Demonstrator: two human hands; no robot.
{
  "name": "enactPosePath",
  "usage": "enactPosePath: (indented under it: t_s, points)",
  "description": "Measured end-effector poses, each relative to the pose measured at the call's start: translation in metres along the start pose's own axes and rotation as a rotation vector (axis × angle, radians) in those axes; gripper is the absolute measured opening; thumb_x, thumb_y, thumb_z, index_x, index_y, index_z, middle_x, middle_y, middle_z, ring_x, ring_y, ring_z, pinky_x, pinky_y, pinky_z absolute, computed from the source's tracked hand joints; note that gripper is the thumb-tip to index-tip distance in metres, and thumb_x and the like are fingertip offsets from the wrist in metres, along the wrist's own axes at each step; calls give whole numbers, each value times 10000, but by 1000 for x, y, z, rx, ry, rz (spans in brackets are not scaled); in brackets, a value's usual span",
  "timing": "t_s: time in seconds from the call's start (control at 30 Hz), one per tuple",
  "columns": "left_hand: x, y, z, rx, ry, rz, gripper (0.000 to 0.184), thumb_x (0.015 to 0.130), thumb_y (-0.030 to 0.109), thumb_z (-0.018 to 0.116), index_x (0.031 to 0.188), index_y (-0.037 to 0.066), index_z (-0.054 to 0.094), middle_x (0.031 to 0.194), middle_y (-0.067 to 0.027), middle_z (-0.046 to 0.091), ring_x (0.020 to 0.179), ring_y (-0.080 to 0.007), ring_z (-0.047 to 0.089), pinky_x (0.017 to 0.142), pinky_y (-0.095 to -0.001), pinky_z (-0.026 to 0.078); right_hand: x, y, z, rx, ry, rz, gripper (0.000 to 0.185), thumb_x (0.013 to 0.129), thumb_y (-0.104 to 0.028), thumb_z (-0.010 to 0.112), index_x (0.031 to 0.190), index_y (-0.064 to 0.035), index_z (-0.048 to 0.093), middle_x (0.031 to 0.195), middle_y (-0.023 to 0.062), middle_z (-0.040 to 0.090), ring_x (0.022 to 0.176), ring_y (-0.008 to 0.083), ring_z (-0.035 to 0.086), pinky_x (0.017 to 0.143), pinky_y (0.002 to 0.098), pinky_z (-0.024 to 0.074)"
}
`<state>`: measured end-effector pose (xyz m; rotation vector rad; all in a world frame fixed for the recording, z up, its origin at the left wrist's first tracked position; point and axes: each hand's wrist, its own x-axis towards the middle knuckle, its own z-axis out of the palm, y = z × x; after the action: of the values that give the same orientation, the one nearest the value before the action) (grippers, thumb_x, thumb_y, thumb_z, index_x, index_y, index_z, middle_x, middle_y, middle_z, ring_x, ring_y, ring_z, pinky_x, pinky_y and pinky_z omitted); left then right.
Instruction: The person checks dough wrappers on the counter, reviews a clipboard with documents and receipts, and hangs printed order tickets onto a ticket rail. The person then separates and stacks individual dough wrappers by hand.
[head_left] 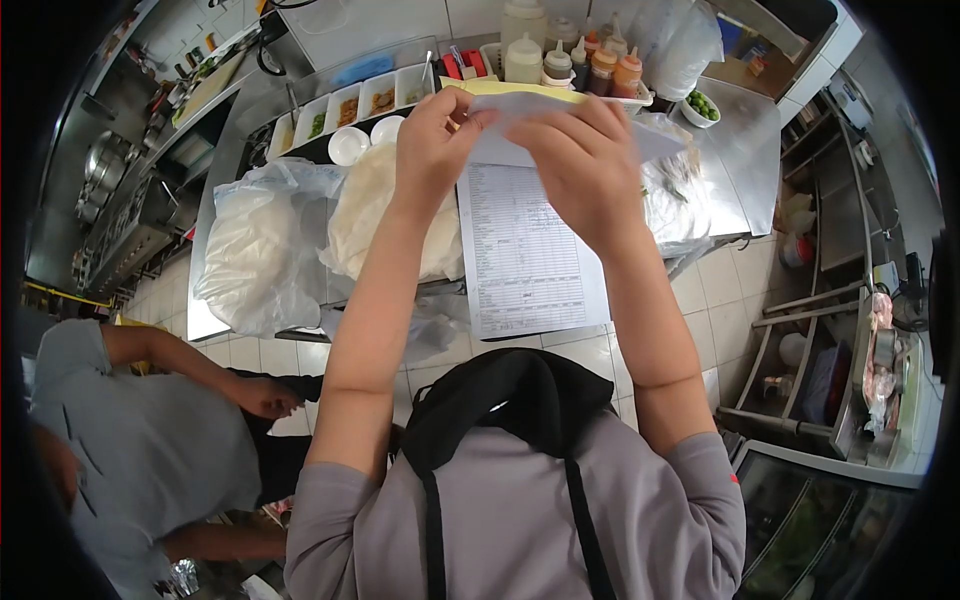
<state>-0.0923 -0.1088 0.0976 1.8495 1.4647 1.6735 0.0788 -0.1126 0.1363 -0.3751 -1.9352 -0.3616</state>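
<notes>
A printed form with rows and handwriting (530, 250) lies at the near edge of the steel counter. Above its top end, my left hand (437, 140) pinches the left part of a lifted white sheet (510, 108). A yellow sheet (500, 89) shows behind the white one. My right hand (585, 160), slightly blurred, is at the right part of the sheets with its fingers bent; its fingertips are hard to make out. Bags of pale, flat food (395, 215) rest left of the form.
Sauce bottles (603, 72) stand behind the papers. Food trays (347, 107) and white bowls (348, 146) are at the back left, a bowl of limes (700, 108) at the back right. Another person (160, 420) stands at the left. Plastic bags (255, 250) cover the counter's left.
</notes>
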Motion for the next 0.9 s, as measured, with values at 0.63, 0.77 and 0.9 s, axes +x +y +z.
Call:
enactPosePath:
  t_s: [0.63, 0.77, 0.9]
  points:
    - [19, -16, -18, -64, 28, 58, 179, 794, 140, 672, 760, 9, 555, 590, 1, 509, 532, -61, 387, 493, -206, 325, -297, -80, -62, 1239, -676, 1801, 327, 852, -259, 603, 1037, 8, 575, 860, 52, 628, 765, 125, 569, 675, 261, 444]
    - [23, -18, -19, -95, 33, 52, 179, 814, 163, 657, 780, 10, 570, 594, 3, 521, 532, -56, 401, 498, -203, 331, -318, -87, -40, 1358, -230, 1914, 434, 832, -209, 623, 1160, 31, 470, 1014, 99, 598, 882, 178, 575, 728, 313, 465]
    - [17, -26, -27, -165, -105, -72, 246, 847, 241, 622, 781, 8, 579, 608, 8, 545, 528, -45, 420, 495, -198, 324, -308, -94, -19, 1441, 259, 1891, 489, 816, -161, 630, 1218, 25, 421, 1152, 130, 544, 1012, 238, 554, 845, 384, 464]
